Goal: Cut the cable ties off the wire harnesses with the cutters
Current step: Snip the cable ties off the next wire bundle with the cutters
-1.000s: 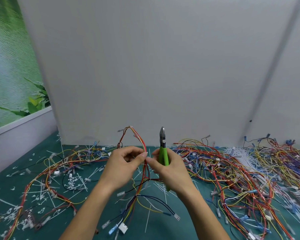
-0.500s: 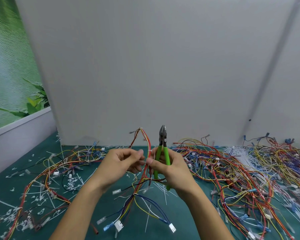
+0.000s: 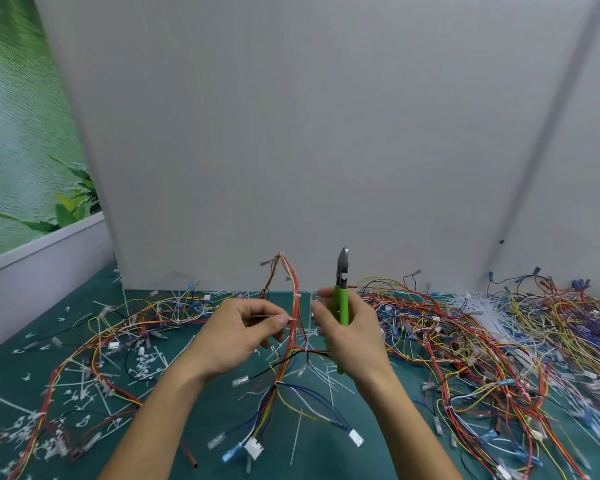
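Observation:
A wire harness (image 3: 290, 336) of red, yellow and blue wires stands up between my hands, its loop peaking near the wall. My left hand (image 3: 238, 336) pinches a white cable tie (image 3: 292, 319) on the harness between thumb and forefinger. My right hand (image 3: 352, 336) grips the green-handled cutters (image 3: 342, 299) upright, jaws pointing up, just right of the harness and apart from the tie. The harness's white connectors (image 3: 254, 449) hang low over the green mat (image 3: 371, 441).
Tangled harnesses lie in a heap on the left (image 3: 118, 341) and a larger heap on the right (image 3: 499, 351). Cut tie scraps (image 3: 142, 367) litter the mat. A bundle of white ties (image 3: 482, 311) lies at the back right. A grey wall panel (image 3: 309, 133) stands close behind.
My hands have drawn slightly apart and the harness loop has shifted right. My left thumb and forefinger now pinch the tie on the harness. The cutters stay upright in my right hand.

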`<move>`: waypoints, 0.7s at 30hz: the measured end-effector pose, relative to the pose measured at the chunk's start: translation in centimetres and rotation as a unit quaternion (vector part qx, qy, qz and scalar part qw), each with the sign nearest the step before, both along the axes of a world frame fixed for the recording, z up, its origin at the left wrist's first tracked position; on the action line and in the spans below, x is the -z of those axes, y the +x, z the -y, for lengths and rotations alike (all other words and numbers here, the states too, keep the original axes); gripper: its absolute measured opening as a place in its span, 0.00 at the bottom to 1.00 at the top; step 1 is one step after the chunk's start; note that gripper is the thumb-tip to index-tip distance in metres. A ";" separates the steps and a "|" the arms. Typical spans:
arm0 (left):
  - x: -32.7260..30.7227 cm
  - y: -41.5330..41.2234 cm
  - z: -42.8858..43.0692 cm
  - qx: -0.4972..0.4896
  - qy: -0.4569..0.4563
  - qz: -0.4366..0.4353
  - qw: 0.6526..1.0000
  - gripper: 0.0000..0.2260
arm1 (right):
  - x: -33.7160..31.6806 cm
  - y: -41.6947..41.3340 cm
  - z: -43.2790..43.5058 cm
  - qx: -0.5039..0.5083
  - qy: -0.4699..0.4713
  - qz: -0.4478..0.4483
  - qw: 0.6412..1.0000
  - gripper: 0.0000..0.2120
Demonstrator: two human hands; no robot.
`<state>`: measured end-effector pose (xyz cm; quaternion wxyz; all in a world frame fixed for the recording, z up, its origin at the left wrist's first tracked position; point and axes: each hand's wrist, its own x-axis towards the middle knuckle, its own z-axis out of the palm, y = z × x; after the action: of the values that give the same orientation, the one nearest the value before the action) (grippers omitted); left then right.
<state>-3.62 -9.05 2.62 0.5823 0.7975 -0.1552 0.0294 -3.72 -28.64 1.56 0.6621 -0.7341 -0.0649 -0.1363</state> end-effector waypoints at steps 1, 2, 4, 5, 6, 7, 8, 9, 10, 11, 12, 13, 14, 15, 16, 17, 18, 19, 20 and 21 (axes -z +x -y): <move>0.0 0.1 0.0 -0.007 0.002 0.001 1.000 0.05 | -0.1 0.0 0.0 0.035 -0.012 0.029 0.999 0.07; 0.0 0.1 -0.1 -0.015 0.005 0.003 1.000 0.05 | -0.2 -0.1 0.0 0.062 -0.019 0.061 0.996 0.08; 0.1 0.2 0.0 -0.033 0.018 0.005 0.999 0.05 | -0.5 -0.4 0.2 0.085 -0.047 0.119 0.988 0.09; 0.1 0.2 0.1 -0.043 0.027 0.005 0.999 0.05 | -0.7 -0.5 0.3 0.082 -0.070 0.137 0.985 0.08; 0.1 0.2 0.2 -0.052 0.035 0.006 0.998 0.05 | -0.7 -0.6 0.3 0.071 -0.092 0.145 0.983 0.07; 0.1 0.2 0.4 -0.059 0.040 0.006 0.997 0.06 | -0.7 -0.7 0.2 0.054 -0.109 0.142 0.982 0.07; 0.2 0.2 0.6 -0.064 0.041 0.008 0.997 0.06 | -0.6 -0.8 -0.1 0.037 -0.120 0.132 0.983 0.07; 0.2 0.1 0.8 -0.067 0.041 0.009 0.997 0.06 | -0.4 -0.8 -0.4 0.025 -0.130 0.118 0.984 0.06; 0.1 0.0 1.0 -0.069 0.045 0.012 0.997 0.07 | -0.2 -0.8 -0.6 0.019 -0.140 0.105 0.984 0.06; 0.1 -0.1 1.2 -0.071 0.054 0.018 0.996 0.07 | 0.1 -0.8 -0.8 0.015 -0.152 0.095 0.984 0.06; 0.1 -0.2 1.4 -0.073 0.066 0.024 0.995 0.07 | 0.2 -0.8 -0.9 0.012 -0.162 0.087 0.983 0.05; 0.1 -0.3 1.5 -0.076 0.077 0.030 0.994 0.07 | 0.3 -0.7 -0.9 0.012 -0.168 0.083 0.982 0.05; 0.1 -0.4 1.5 -0.078 0.085 0.034 0.993 0.07 | 0.3 -0.7 -0.8 0.013 -0.170 0.083 0.982 0.05; 0.0 -0.5 1.6 -0.080 0.090 0.038 0.992 0.06 | 0.3 -0.6 -0.7 0.012 -0.170 0.083 0.982 0.04; 0.0 -0.5 1.6 -0.082 0.092 0.042 0.991 0.06 | 0.3 -0.6 -0.6 0.010 -0.167 0.084 0.982 0.04; 0.0 -0.6 1.6 -0.085 0.092 0.046 0.991 0.06 | 0.3 -0.6 -0.6 0.006 -0.165 0.086 0.983 0.05; 0.0 -0.6 1.6 -0.088 0.092 0.049 0.991 0.06 | 0.3 -0.7 -0.6 0.004 -0.164 0.087 0.983 0.05; 0.0 -0.7 1.7 -0.090 0.091 0.053 0.990 0.06 | 0.3 -0.7 -0.7 0.004 -0.164 0.089 0.982 0.05; 0.0 -0.7 1.8 -0.093 0.091 0.056 0.990 0.06 | 0.3 -0.7 -0.7 0.005 -0.167 0.091 0.982 0.06; 0.0 -0.8 1.8 -0.096 0.092 0.059 0.989 0.06 | 0.3 -0.8 -0.7 0.006 -0.168 0.093 0.981 0.06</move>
<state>-4.37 -10.89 2.65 0.4907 0.8557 -0.1147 0.1179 -4.49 -27.92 1.30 0.5194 -0.8195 -0.1436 -0.1951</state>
